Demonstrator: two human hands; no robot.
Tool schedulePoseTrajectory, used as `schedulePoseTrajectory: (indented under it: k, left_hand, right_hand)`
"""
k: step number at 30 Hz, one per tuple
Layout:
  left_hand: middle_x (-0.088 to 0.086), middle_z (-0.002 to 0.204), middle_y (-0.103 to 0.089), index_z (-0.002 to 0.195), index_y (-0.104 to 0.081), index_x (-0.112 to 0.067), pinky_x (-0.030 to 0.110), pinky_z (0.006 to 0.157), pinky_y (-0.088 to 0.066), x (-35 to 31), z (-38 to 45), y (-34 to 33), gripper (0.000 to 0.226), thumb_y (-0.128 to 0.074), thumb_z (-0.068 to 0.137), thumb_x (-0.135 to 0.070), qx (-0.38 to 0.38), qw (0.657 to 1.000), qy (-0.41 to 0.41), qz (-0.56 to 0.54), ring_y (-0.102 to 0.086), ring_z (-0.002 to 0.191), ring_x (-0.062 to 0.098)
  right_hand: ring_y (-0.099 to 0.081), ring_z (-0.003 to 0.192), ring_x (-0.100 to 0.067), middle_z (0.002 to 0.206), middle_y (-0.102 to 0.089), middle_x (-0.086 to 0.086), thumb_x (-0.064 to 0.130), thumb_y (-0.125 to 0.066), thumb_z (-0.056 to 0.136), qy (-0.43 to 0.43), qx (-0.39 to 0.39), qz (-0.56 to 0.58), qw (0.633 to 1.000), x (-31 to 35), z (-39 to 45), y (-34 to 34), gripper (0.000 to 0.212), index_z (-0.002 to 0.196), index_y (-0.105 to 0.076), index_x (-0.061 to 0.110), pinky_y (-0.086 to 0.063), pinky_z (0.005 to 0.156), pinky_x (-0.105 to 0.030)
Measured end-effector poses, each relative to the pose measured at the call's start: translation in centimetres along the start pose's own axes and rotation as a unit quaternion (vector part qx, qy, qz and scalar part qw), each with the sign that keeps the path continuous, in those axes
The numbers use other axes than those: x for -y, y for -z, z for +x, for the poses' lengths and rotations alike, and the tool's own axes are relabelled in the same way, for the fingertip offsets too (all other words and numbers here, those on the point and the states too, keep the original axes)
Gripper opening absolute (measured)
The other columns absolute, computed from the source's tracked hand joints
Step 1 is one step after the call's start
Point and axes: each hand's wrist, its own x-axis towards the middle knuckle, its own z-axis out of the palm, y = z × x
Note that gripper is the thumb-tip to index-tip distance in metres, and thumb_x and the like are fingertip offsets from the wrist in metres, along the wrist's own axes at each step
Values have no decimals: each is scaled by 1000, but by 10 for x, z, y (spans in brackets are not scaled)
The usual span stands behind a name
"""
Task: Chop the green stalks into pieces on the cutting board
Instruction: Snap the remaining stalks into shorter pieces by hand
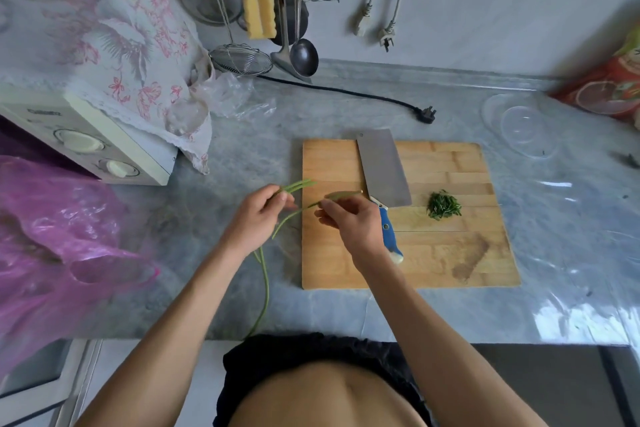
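Stalks [298, 186] first: I see long green stalks held just off the left edge of the wooden cutting board [450, 253], their tips reaching over that edge. The left hand [258, 218] sits just left of the board, fingers curled, pinching two or three stalks near their upper ends; the rest of them trail down from under the hand toward the near edge of the counter [214, 270], well short of the board. The right hand [353, 222] hovers over the board's left part, thumb and fingertips pinching one single stalk [341, 196] whose thicker end points toward the board's middle. Whether that stalk touches the wood I cannot tell.

On the board, just right of the right hand, a cleaver [382, 168] lies flat, blade toward the board's far edge, its blue handle [390, 236] partly behind the right wrist. Further right on the board sits a small heap of chopped greens [444, 205], apart from the blade.

Off the board's far right corner I see a clear plastic bowl [523, 126]. Beyond the far edge lies a black plug [426, 114] on its cord. Well left of the board stand a pink plastic bag [55, 236] and a cream appliance [86, 139] under a floral cloth [114, 31].
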Motion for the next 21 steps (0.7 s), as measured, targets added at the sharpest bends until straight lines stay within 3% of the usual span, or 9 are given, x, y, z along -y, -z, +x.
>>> schedulePoseTrajectory:
  k: [2, 5, 9, 13, 17, 21]
  left_hand:
    - [-12, 71, -70, 85, -62, -30, 33, 63, -46, -2, 1, -10, 27, -48, 103, -16, 25, 999, 11, 17, -65, 70, 7]
    - [-8, 59, -60, 85, -61, -27, 26, 56, -39, -6, -3, -21, 25, -47, 104, -18, 36, 998, 16, 55, -49, 52, 2]
    - [-7, 65, -55, 90, -62, -21, 30, 58, -38, -5, -6, -21, 21, -46, 104, -18, -9, 995, 12, 95, -50, 58, 10]
    - [-12, 66, -54, 98, -66, -14, 30, 59, -37, -1, -8, -13, 21, -46, 103, -17, -32, 993, 0, 111, -49, 57, 6]
    - [-9, 73, -64, 98, -66, -9, 31, 65, -43, -2, -12, -10, 20, -48, 103, -15, -40, 988, -38, 145, -58, 66, 5]
    - [2, 94, -72, 99, -66, -5, 31, 72, -47, -13, -15, -1, 21, -47, 101, -14, -56, 965, -141, 215, -66, 84, 24]
  right_hand:
    - [-74, 73, -23, 76, -73, -11, 2, -69, 88, 2, -14, 25, 1000, -1, -4, 1, 1, 87, -70, 3, -60, 72, -30]
    - [-73, 74, -23, 79, -73, -11, 4, -68, 89, -3, -14, 25, 1000, -3, -9, 4, 2, 90, -70, 3, -60, 71, -29]
    - [-70, 67, -22, 77, -71, -13, 5, -65, 91, 11, -13, 5, 1000, -2, -8, 16, 9, 95, -68, -2, -59, 66, -31]
    - [-69, 66, -24, 80, -72, -15, 4, -64, 92, 37, -19, -21, 999, 9, -7, 33, 8, 94, -70, 0, -60, 65, -31]
    - [-71, 68, -24, 83, -73, -16, 4, -61, 94, 53, -1, -41, 998, 14, -5, 38, 9, 93, -70, 4, -60, 64, -31]
    - [-73, 72, -28, 84, -72, -20, 2, -62, 93, 50, 6, -20, 999, 12, -8, 33, 8, 94, -70, 1, -61, 67, -31]
